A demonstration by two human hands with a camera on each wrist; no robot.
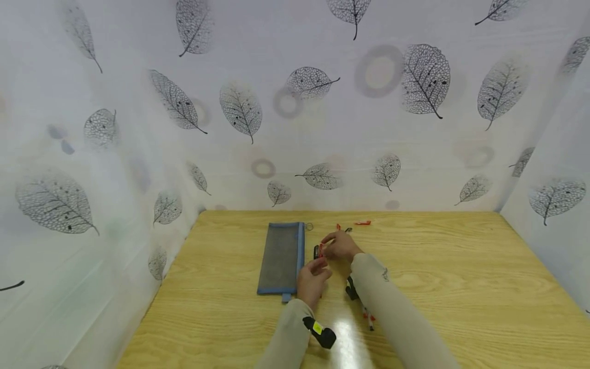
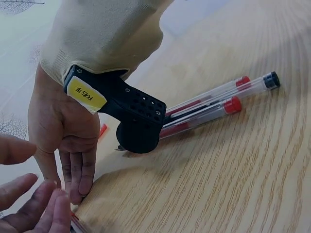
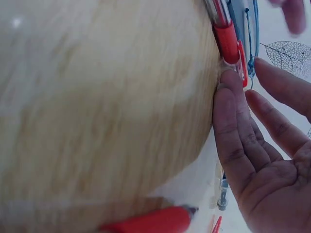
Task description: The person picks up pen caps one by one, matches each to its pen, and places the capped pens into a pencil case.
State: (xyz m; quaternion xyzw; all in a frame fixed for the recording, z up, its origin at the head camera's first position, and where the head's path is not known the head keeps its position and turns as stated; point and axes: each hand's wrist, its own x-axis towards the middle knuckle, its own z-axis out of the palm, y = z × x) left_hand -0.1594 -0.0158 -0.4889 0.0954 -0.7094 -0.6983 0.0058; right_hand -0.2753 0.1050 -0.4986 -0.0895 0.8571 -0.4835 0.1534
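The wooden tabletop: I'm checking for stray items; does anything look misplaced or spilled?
A slim red piece, possibly a plastic pen cap, lies near the far edge of the wooden tabletop, apart from the transparent-barrelled pens with red and black ends toward the near side. That separation looks slightly odd. No spill shows.

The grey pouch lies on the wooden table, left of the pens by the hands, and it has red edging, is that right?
Not quite: the edging is blue, not red, as the head view shows. The grey pouch does lie on the wooden table, left of the pens.
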